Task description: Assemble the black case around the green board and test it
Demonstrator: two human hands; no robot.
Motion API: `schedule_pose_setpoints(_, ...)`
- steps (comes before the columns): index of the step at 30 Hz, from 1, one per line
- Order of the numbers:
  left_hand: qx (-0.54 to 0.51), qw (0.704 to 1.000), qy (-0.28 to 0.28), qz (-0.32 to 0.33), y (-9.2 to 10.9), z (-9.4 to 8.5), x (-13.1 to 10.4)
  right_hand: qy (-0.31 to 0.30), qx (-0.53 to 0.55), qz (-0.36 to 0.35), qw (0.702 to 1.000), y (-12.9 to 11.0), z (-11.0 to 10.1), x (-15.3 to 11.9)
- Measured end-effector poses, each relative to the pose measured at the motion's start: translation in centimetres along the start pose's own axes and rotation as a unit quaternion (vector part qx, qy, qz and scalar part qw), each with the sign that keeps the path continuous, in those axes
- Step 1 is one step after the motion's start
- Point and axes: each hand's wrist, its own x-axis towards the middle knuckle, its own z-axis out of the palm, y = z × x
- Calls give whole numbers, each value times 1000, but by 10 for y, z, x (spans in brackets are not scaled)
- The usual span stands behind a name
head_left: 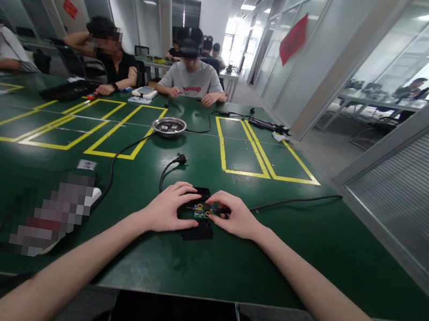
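A small green circuit board (201,211) with coils and other parts on it lies between my hands, near the front of the green table. My left hand (169,209) curves around its left side, thumb in front and fingers behind. From the right, my right hand (237,216) is closed on the board's right end, where a dark cable appears to meet it; the exact grip is partly hidden by my fingers. One black plastic casing piece (198,231) lies just in front of the board. Another black casing piece (203,192) shows behind it, partly covered by my left fingers.
A black power plug (181,159) on its cord lies beyond my hands. Farther off stands a metal bowl (169,127) with small parts inside. A blurred power strip (54,216) is at left. Yellow tape outlines (245,174) mark the table (263,266). Several people sit across it.
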Motion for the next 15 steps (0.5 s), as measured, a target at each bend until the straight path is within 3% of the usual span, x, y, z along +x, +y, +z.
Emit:
schedule_pose_setpoints(6,-82,996,13,13,-3,0,2,27,22,6,999,4,3,2)
schedule_pose_setpoints(15,-72,997,26,22,0,4,8,32,69,39,996,-5,14,3)
